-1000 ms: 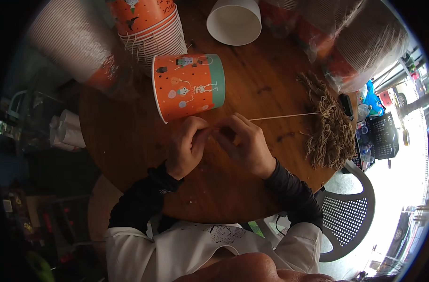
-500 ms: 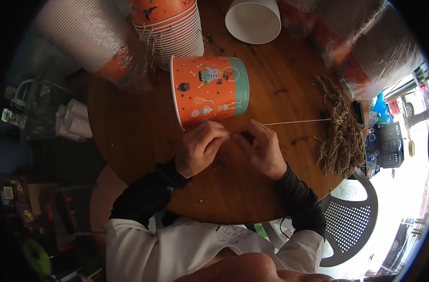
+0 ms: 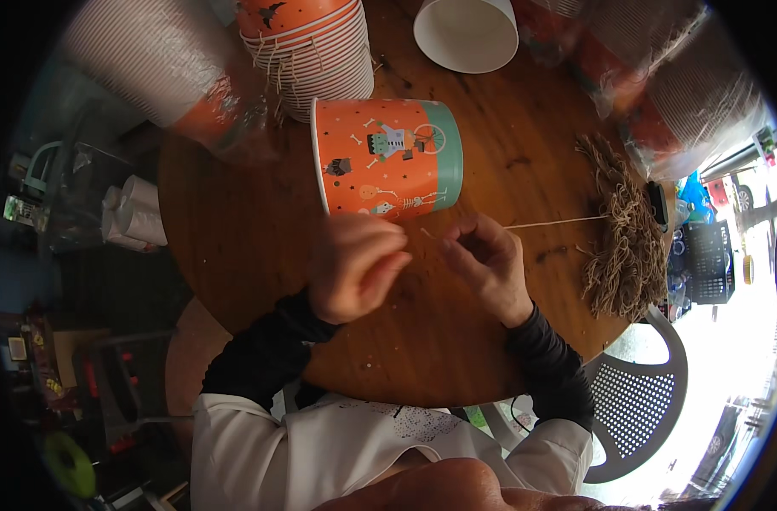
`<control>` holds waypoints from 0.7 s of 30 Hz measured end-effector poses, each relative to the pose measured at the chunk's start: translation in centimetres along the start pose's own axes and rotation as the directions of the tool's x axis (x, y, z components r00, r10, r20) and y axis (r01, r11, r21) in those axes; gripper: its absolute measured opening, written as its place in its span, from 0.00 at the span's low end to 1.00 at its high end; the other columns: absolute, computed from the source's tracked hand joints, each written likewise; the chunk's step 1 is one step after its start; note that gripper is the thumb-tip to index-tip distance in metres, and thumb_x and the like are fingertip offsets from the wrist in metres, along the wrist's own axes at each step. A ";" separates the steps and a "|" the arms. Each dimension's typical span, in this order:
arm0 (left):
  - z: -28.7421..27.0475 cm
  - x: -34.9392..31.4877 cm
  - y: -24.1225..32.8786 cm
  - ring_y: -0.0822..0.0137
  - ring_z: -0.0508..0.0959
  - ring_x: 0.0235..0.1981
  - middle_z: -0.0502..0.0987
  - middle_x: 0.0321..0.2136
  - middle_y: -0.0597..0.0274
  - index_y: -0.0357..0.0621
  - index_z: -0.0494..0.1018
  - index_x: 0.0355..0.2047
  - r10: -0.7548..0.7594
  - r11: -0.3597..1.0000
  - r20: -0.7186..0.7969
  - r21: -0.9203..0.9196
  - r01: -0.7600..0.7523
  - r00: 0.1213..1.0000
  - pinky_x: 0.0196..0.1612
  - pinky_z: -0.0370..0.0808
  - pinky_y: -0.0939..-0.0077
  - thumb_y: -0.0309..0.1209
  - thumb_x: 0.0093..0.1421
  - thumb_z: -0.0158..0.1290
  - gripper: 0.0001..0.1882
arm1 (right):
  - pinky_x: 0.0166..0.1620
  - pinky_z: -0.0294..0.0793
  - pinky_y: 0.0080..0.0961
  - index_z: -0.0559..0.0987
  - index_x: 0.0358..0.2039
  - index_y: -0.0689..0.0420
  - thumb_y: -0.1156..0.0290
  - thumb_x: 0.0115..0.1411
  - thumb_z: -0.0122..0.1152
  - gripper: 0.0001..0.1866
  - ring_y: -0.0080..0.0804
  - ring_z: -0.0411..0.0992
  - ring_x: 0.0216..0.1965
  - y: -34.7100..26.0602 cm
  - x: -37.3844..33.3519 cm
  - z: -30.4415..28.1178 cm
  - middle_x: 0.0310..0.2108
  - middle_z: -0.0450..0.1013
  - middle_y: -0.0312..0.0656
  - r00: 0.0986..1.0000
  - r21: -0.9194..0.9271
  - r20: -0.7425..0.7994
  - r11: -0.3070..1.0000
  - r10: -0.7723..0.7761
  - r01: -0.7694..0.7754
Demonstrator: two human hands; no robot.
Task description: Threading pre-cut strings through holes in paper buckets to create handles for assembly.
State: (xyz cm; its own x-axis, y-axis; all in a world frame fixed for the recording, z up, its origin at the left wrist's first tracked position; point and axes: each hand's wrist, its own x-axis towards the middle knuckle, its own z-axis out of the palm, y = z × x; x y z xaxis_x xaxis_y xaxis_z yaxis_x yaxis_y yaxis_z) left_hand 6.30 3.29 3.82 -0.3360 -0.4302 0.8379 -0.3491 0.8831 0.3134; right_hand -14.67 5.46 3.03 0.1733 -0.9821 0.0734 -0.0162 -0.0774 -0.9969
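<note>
An orange paper bucket (image 3: 380, 157) with a teal base band and cartoon figures lies on its side on the round table, its open rim toward the left. Just below that rim is my left hand (image 3: 357, 268), smeared by motion, so its fingers and anything in them are unclear. Thumb and forefinger of my right hand (image 3: 489, 266) pinch a thin twine strand (image 3: 559, 223). A short end of it sticks out left of those fingertips; the rest runs taut-looking to a shaggy heap of brown twine (image 3: 627, 243) at the table's right side.
Behind the bucket stands a tall stack of nested orange buckets (image 3: 307, 60) with twine loops hanging from their rims. A white tub (image 3: 467, 34) lies at the back. Plastic-wrapped bucket stacks (image 3: 686, 111) fill the far right; another wrapped stack (image 3: 154, 64) leans far left. A grey chair (image 3: 635, 409) is at right.
My hands have moved apart, the left quickly a little leftward and the right slightly rightward. A short twine end now shows between them. The view has shifted a little.
</note>
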 end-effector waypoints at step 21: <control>2.9 -2.6 -1.2 0.61 0.79 0.28 0.76 0.33 0.55 0.38 0.71 0.49 -0.509 0.826 0.307 -0.090 0.557 0.804 0.31 0.75 0.71 0.24 0.55 0.61 0.21 | 0.48 0.76 0.23 0.77 0.34 0.62 0.79 0.58 0.61 0.04 0.26 0.73 0.44 1.9 0.4 2.4 0.46 0.68 0.41 0.967 0.167 -0.218 0.971 -0.130 0.168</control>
State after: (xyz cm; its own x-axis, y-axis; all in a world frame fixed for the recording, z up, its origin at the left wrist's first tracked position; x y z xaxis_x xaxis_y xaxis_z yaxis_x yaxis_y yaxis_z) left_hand 5.06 2.78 -0.09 -0.3608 -0.8529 0.3773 -0.3971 0.5065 0.7654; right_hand -12.22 5.30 1.08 -0.0454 -0.9774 0.2067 0.1782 -0.2115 -0.9610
